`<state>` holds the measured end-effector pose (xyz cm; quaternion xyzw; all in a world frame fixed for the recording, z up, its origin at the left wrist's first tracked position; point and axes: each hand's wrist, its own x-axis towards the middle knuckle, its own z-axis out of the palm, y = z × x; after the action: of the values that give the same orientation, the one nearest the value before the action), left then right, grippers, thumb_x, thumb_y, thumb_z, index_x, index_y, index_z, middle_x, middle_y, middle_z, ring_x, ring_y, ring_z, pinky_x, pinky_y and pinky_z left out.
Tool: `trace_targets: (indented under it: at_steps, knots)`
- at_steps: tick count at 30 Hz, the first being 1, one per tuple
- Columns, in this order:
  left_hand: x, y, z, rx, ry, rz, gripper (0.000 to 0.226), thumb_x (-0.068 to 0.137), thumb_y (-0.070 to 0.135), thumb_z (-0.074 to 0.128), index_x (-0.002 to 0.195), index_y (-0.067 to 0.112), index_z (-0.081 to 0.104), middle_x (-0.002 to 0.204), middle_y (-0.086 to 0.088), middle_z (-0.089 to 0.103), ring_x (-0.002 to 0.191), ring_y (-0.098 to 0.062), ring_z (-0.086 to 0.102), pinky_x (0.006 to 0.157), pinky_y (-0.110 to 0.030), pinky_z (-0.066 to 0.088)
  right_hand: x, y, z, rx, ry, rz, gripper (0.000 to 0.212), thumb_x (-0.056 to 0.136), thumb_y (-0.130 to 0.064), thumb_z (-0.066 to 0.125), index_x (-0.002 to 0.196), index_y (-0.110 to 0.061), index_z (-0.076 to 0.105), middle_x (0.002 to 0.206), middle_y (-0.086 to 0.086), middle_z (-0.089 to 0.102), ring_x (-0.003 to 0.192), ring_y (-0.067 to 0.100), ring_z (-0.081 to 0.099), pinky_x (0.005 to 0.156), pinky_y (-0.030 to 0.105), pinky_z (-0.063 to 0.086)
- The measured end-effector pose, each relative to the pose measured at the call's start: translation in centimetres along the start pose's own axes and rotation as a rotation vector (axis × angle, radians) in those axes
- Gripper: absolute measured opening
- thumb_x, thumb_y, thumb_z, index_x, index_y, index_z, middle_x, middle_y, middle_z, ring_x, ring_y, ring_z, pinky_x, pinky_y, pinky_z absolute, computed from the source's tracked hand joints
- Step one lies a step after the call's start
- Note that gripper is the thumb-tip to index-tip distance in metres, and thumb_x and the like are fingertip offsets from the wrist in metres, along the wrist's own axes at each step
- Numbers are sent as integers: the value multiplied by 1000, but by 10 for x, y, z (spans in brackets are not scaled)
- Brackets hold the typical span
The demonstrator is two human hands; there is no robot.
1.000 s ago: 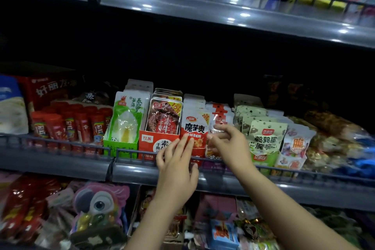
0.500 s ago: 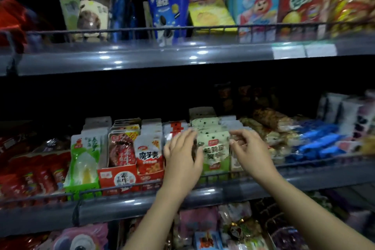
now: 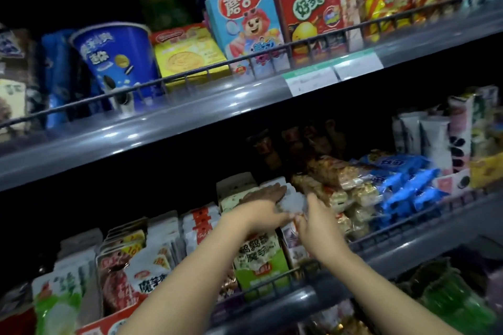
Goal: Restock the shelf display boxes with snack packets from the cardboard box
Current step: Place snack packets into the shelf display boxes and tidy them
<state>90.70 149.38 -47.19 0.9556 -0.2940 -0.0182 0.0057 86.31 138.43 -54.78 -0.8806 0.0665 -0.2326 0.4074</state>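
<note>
On the middle shelf [image 3: 408, 250] — snack packets [image 3: 292, 202] sit at the back of the green display box [image 3: 258, 272] | left hand [image 3: 261, 209] flat, fingers pressing them; right hand [image 3: 317, 221] pinching their edge | progress: neighbouring boxes look full, this row mid-fill | cardboard box out of view.
</note>
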Motion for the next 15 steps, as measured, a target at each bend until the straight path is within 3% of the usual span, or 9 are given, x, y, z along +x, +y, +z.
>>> trace_targets:
  at_steps: [3,6,8,12,14,15]
  knots:
    - [11,-6,4,39,-76,-11,74,94,51,45,152,23,9,159,4,4,146,-15,8,117,-29,14,5,5,7,14,-50,34,10,96,-14,46,96,-13,36,101,6,49,92,22,53,67,25,32]
    - [14,-9,5,46,-74,-22,74,93,46,50,151,23,12,159,3,8,145,-15,11,117,-28,16,3,6,8,18,-85,28,13,96,-14,44,108,-10,40,102,4,48,98,24,54,67,25,32]
    - [15,-9,3,6,-62,-22,78,90,46,55,151,24,12,159,4,9,145,-15,12,116,-27,17,2,8,9,49,-70,30,10,97,-16,44,104,-11,39,104,6,49,99,25,54,68,27,34]
    - [22,-12,-5,-8,-103,-36,93,82,58,58,151,30,2,158,8,-9,146,-13,-1,114,-25,8,9,10,11,133,-104,70,17,97,-15,43,111,-6,41,110,7,49,100,24,53,70,24,38]
    - [27,-17,-5,-9,-144,-63,96,82,61,56,151,30,-2,158,7,-13,145,-13,-7,115,-27,6,15,8,7,191,-156,95,10,96,-13,43,101,-4,44,89,3,52,79,16,54,56,15,38]
    - [30,-19,-3,-3,-166,-82,96,82,62,54,151,29,-4,158,6,-14,145,-13,-8,115,-30,6,17,7,4,218,-189,123,10,96,-12,43,92,-4,46,80,3,51,72,17,52,53,17,37]
